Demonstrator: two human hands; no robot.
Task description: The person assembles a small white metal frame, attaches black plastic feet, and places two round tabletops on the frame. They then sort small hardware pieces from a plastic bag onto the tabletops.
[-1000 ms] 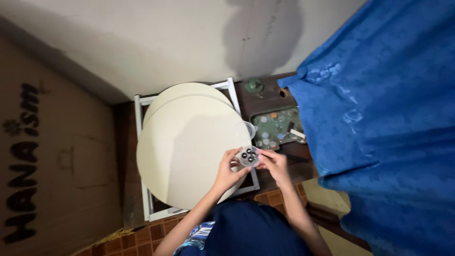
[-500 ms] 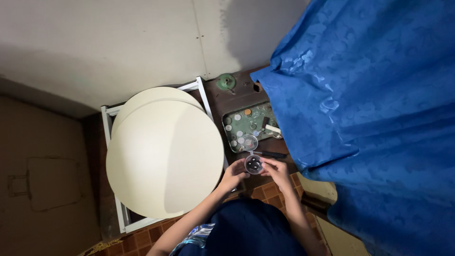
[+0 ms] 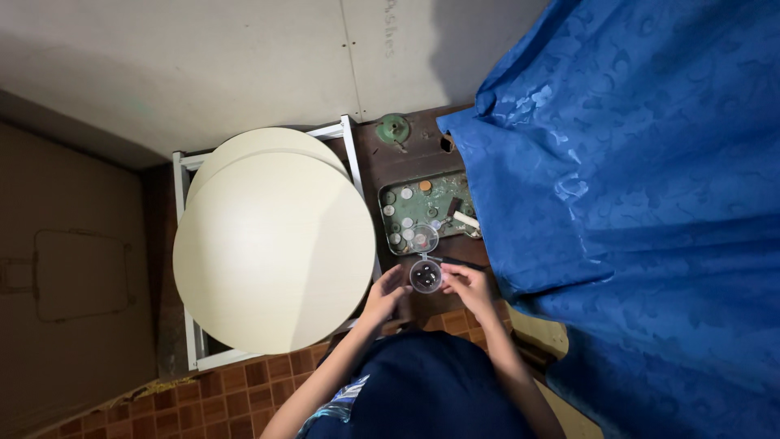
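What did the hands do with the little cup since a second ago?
Both hands, left hand and right hand, carried the small clear cup from in front of the round cream boards over to the right, beside the green tray of small parts. They held it throughout. The boards, tray and blue cloth kept their places.

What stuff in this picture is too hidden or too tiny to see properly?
- Head view: the dark bits inside the small clear cup are too small to tell apart.
- Head view: the blue cloth covers whatever lies under it.
- Head view: the front round board hides most of the back board.
- Head view: the left hand and right hand hide the cup's sides.
- Head view: the green tray holds pieces too small to name.
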